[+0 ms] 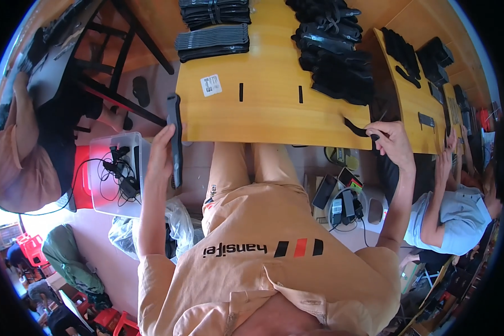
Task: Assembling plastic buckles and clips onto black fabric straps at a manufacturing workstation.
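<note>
Peach-coloured shirt cloth (274,263) fills the near foreground, and both bare forearms rise out of it toward the yellow wooden table (263,112), which serves as the landmark for everything below; the left hand (161,154) sits just off the table's left near corner, its fingers wrapped round a long flat black strap piece (175,140); that piece stands roughly upright in the picture, its long axis running alongside the table's left edge, its upper end level with the tabletop and its lower end hanging below the hand; it looks dark, narrow and stiff, with a slightly ridged face. At the table's right near edge the right hand (395,144) is pressed together, thumb and forefinger pinching a small black part (373,135), which lies touching the tip of a thin curved black strip (354,127) on the wood; so the small part lies far across the table's front from the long piece, and the right hand alone is beside it. Farther back on the table, neat stacks of black flat pieces (213,42) sit toward its left far side and a loose heap of black straps (336,56) toward its right far side; below the table's left corner stands a clear plastic bin (115,173) of cables; another person's arm (439,201) rests beyond the table's right end.
</note>
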Action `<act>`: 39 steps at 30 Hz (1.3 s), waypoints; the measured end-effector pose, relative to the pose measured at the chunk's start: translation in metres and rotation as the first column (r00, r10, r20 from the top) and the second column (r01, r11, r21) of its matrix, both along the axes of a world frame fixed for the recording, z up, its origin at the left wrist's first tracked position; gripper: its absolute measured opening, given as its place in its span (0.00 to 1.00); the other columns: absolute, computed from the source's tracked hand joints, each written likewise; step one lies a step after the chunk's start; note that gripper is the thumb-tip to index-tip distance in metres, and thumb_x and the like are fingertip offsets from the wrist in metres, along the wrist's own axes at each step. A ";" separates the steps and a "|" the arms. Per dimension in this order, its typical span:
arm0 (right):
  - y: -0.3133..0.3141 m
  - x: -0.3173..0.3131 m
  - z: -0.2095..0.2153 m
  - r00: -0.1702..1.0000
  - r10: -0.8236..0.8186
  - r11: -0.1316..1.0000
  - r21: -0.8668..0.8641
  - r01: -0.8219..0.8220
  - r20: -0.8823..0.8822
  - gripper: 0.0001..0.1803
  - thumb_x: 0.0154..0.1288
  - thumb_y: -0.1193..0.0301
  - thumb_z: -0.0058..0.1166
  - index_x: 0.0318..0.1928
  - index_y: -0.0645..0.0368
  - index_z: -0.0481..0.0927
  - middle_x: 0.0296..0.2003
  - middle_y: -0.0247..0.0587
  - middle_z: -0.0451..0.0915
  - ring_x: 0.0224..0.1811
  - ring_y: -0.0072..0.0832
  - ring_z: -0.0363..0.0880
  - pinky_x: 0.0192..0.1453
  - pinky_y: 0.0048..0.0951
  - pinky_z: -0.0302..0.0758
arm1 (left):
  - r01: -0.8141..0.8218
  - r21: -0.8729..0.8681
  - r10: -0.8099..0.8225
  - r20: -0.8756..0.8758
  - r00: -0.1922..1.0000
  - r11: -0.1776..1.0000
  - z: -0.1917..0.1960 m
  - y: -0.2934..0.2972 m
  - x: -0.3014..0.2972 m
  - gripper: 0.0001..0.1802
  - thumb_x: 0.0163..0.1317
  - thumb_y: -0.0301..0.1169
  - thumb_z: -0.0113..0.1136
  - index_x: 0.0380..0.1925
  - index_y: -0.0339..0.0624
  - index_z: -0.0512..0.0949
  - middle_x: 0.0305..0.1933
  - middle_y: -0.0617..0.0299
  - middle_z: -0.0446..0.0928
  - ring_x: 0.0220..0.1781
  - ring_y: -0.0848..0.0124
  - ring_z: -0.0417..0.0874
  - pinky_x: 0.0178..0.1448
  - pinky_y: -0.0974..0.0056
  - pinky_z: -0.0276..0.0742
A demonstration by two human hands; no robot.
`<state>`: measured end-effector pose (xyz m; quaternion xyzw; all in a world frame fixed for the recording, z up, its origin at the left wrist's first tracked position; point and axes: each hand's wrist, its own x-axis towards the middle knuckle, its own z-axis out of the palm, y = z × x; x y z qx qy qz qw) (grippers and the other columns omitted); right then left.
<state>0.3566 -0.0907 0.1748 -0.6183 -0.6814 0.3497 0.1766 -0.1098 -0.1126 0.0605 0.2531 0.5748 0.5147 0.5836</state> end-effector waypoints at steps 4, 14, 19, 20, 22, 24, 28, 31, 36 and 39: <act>-0.008 -0.007 -0.001 0.995 -0.032 0.995 0.092 0.041 -0.095 0.07 0.59 0.79 0.52 0.35 0.65 0.83 0.22 0.33 0.78 0.15 0.13 0.69 0.17 0.13 0.64 | -0.069 0.043 0.066 0.070 0.995 0.997 -0.028 0.039 0.015 0.14 0.64 0.36 0.54 0.41 0.36 0.76 0.30 0.67 0.76 0.27 0.77 0.76 0.32 0.74 0.70; -0.029 -0.012 -0.028 0.927 0.022 0.994 0.108 0.020 -0.374 0.11 0.57 0.84 0.50 0.39 0.65 0.81 0.29 0.35 0.75 0.28 0.17 0.73 0.27 0.14 0.68 | -0.023 0.145 0.144 -0.936 0.320 0.989 -0.044 0.063 0.052 0.27 0.50 0.42 0.64 0.45 0.36 0.71 0.34 0.48 0.74 0.38 0.54 0.77 0.41 0.55 0.72; -0.032 -0.035 -0.033 0.928 0.132 0.980 0.186 -0.070 -0.348 0.17 0.48 0.89 0.42 0.37 0.68 0.80 0.26 0.39 0.75 0.26 0.22 0.74 0.29 0.19 0.69 | 0.192 0.460 0.397 -0.870 0.292 0.867 -0.013 0.049 0.070 0.25 0.55 0.39 0.60 0.48 0.33 0.70 0.45 0.45 0.72 0.45 0.53 0.76 0.50 0.56 0.70; -0.030 -0.046 -0.035 0.928 0.182 0.967 0.231 -0.109 -0.325 0.17 0.49 0.90 0.40 0.36 0.68 0.80 0.26 0.40 0.75 0.26 0.23 0.75 0.29 0.20 0.69 | 0.234 0.408 0.217 -0.795 0.566 0.883 0.001 0.044 0.087 0.26 0.56 0.37 0.60 0.51 0.33 0.69 0.47 0.46 0.73 0.48 0.55 0.75 0.55 0.56 0.67; -0.027 -0.075 -0.036 0.889 0.230 0.965 0.210 -0.156 -0.396 0.15 0.53 0.90 0.42 0.38 0.67 0.80 0.28 0.40 0.77 0.27 0.22 0.76 0.31 0.21 0.72 | 0.492 0.410 -0.041 -0.735 0.677 0.768 0.025 0.028 0.121 0.27 0.56 0.37 0.61 0.53 0.33 0.69 0.49 0.48 0.74 0.50 0.57 0.75 0.57 0.57 0.66; -0.023 -0.103 -0.037 0.853 0.237 0.967 0.195 -0.163 -0.465 0.15 0.54 0.90 0.44 0.39 0.66 0.79 0.29 0.40 0.78 0.29 0.21 0.77 0.33 0.21 0.73 | 0.603 0.455 -0.216 -0.652 0.726 0.655 0.035 0.010 0.154 0.21 0.57 0.36 0.60 0.48 0.34 0.74 0.42 0.51 0.77 0.43 0.62 0.77 0.49 0.62 0.70; -0.012 -0.115 -0.062 0.800 0.100 0.983 0.181 0.011 -0.592 0.14 0.58 0.87 0.47 0.45 0.65 0.77 0.29 0.38 0.78 0.30 0.17 0.78 0.35 0.18 0.75 | 0.771 0.116 -0.686 -0.389 0.615 0.626 0.026 0.015 0.145 0.12 0.58 0.34 0.59 0.31 0.33 0.78 0.21 0.58 0.74 0.26 0.73 0.71 0.32 0.68 0.66; -0.010 -0.105 -0.094 0.748 -0.051 0.992 0.051 0.113 -0.661 0.13 0.60 0.85 0.48 0.46 0.65 0.75 0.29 0.37 0.80 0.29 0.18 0.80 0.33 0.16 0.76 | 0.801 0.018 -0.648 -0.576 0.497 0.598 0.026 0.021 0.117 0.11 0.58 0.32 0.59 0.30 0.31 0.77 0.20 0.59 0.73 0.25 0.74 0.70 0.30 0.67 0.67; -0.008 -0.103 -0.122 0.672 -0.345 0.935 -0.299 0.189 -0.655 0.07 0.60 0.82 0.52 0.40 0.67 0.76 0.26 0.37 0.80 0.28 0.22 0.81 0.29 0.16 0.76 | 0.764 0.079 -0.565 -0.625 0.539 0.641 -0.009 0.027 0.081 0.10 0.57 0.31 0.61 0.30 0.33 0.77 0.19 0.62 0.74 0.23 0.75 0.71 0.29 0.68 0.67; -0.002 -0.109 -0.138 0.636 -0.401 0.916 -0.299 0.267 -0.659 0.05 0.59 0.81 0.53 0.36 0.65 0.77 0.26 0.36 0.79 0.25 0.19 0.80 0.27 0.16 0.74 | 0.631 0.075 -0.527 -0.480 0.701 0.772 -0.014 0.036 0.083 0.08 0.57 0.30 0.60 0.28 0.35 0.77 0.20 0.66 0.73 0.22 0.78 0.71 0.28 0.72 0.67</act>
